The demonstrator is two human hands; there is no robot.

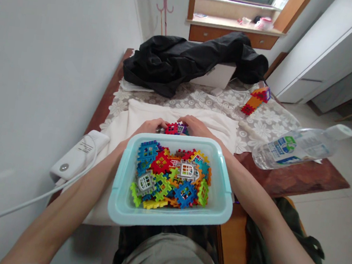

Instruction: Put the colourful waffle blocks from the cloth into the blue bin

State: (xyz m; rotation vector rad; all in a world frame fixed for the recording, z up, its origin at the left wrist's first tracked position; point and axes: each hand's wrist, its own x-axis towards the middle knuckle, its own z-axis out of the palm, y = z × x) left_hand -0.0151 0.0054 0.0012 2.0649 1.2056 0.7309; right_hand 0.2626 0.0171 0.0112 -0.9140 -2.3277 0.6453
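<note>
Just past the far rim of the tub, both hands meet over a small clump of plastic blocks. What shows of it is a red waffle-edged square joined to a purple one, with toothed borders and open lattice centres. It sits on the white cloth that covers the near part of the table. The left hand curls in from one side and the right hand from the other, fingers bent close around the blocks and touching them; the tub hides the lower part of both hands, so how firmly they pinch is hard to tell.

The pale blue tub stands right in front of the person, between the forearms. It is filled with loose blocks of the same kind, in blue, red, green, yellow, orange and grey, lying flat and tilted over one another, some with little window frames in the middle.

Further back on the flowered tablecloth stands a short tower of blocks, leaning. A clear plastic bottle lies on its side at the right edge, and a black jacket is heaped at the far end.
</note>
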